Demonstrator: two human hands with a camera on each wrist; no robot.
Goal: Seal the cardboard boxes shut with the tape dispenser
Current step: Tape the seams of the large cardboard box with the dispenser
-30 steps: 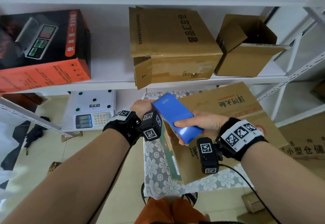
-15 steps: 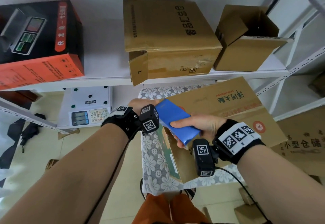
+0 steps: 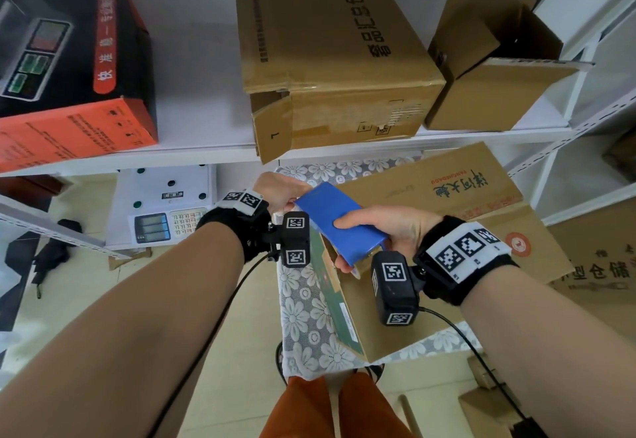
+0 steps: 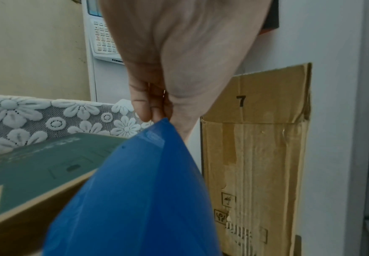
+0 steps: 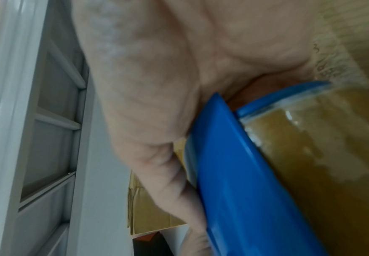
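At the centre of the head view, both hands hold a blue tape dispenser (image 3: 339,221) above a large cardboard box (image 3: 447,231). The right hand (image 3: 389,231) grips the dispenser's near end, thumb on top and fingers curled beneath. The left hand (image 3: 280,193) pinches its far end with fingertips drawn together; what exactly it pinches cannot be told. The large box lies tilted on a bench (image 3: 303,317) covered by a flowered lace cloth, its flaps shut, so any contents are hidden.

On the white shelf (image 3: 192,148) across the upper frame stand two more cardboard boxes. The middle box (image 3: 337,59) has one side flap hanging loose at its lower left. The box at upper right (image 3: 495,69) stands open, its inside dark. A red and black scale carton (image 3: 69,69) sits at upper left.
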